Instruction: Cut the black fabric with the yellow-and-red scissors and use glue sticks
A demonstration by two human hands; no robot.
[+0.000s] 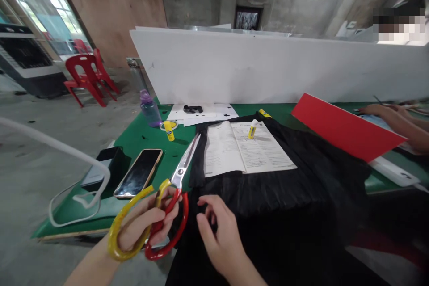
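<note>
My left hand [147, 219] is closed around the handles of a large pair of scissors [180, 172], one loop yellow and the other red. The blades point up and away, nearly closed, near the edge of a black cloth [268, 187]. Just right of the scissors, my right hand [219, 228] hovers with curled fingers apart and nothing in them. Beyond it an open booklet [268, 156] of printed pages lies on the cloth. A yellow glue stick [252, 129] with a white top stands on the right page.
Left on the green table [177, 152] are a phone [139, 174], a black box [100, 170], a lamp arm [67, 143], a yellow cap [169, 131] and a purple bottle [150, 109]. A white board [268, 71] borders the back. Right, a red card [345, 127] stands before another person's hands [392, 118].
</note>
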